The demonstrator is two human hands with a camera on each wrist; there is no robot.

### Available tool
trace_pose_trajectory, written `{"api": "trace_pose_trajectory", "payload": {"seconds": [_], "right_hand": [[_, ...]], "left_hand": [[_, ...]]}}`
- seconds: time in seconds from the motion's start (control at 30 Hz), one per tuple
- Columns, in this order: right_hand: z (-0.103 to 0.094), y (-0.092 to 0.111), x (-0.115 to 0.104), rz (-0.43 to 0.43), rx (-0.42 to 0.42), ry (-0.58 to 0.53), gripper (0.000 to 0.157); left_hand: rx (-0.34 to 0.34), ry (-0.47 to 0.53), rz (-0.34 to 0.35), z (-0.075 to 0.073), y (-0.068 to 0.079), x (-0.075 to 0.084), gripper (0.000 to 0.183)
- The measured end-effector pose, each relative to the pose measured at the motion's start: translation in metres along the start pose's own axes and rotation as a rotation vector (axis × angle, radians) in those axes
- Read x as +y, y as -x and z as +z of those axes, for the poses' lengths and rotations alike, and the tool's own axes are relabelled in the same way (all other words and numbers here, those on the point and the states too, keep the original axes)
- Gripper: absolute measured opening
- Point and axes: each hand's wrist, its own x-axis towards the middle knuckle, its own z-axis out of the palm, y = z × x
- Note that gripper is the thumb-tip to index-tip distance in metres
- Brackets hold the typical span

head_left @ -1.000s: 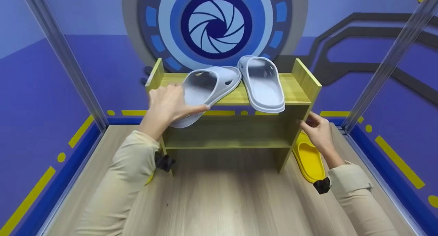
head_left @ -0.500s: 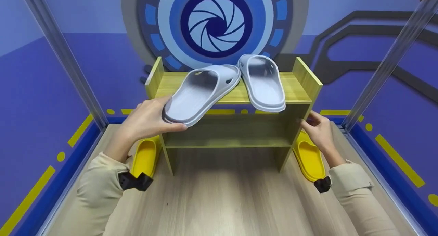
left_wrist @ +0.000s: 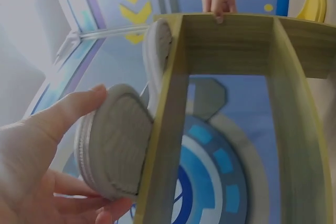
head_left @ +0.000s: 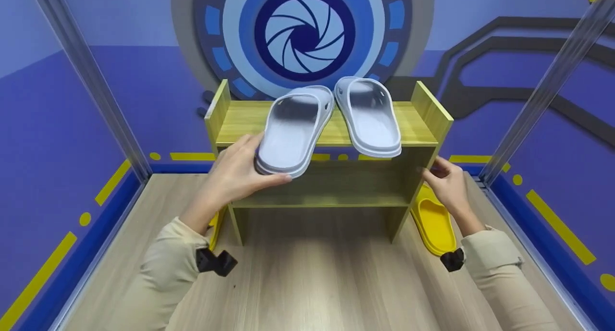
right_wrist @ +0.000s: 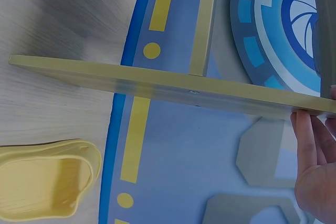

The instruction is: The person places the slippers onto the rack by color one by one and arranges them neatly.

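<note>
On the top board of a small wooden shoe rack [head_left: 326, 187] sit two pale grey clogs. My left hand [head_left: 235, 172] grips the left clog [head_left: 290, 134] by its heel, thumb along the front of the sole and fingers at the far side. That clog's heel sticks out past the rack's front edge, toe pointing back. Beside it, the right clog [head_left: 375, 122] stands with its heel over the edge too. My right hand [head_left: 447, 184] pinches the rack's right side panel [right_wrist: 157, 80] near its front edge; in the right wrist view the fingers [right_wrist: 307, 145] touch the panel.
A yellow clog [head_left: 435, 225] lies on the wooden floor right of the rack. Another yellow clog [head_left: 217, 227] is left of it, mostly hidden by my left arm. Blue patterned walls [head_left: 125, 95] stand behind and at both sides.
My left hand shifted down to the left clog's heel, then swung it rightward, so the clog now points straighter back and lies more parallel to the other. The right hand stays put.
</note>
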Motion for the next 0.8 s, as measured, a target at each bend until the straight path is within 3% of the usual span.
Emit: {"api": "trace_pose_trajectory", "payload": {"seconds": [0.2,0.5,0.8], "right_hand": [[0.0,0.0,0.001,0.006,-0.001,-0.005,0.032],[0.0,0.001,0.0,0.006,-0.007,-0.004,0.032],[0.0,0.001,-0.002,0.007,0.002,0.005,0.031]], "left_hand": [[0.093,-0.071,-0.044,0.02,-0.01,0.011,0.099],[0.232,-0.096,-0.065,0.041,-0.021,0.016,0.1],[0.26,-0.099,-0.093,0.047,-0.031,0.018,0.101]]}}
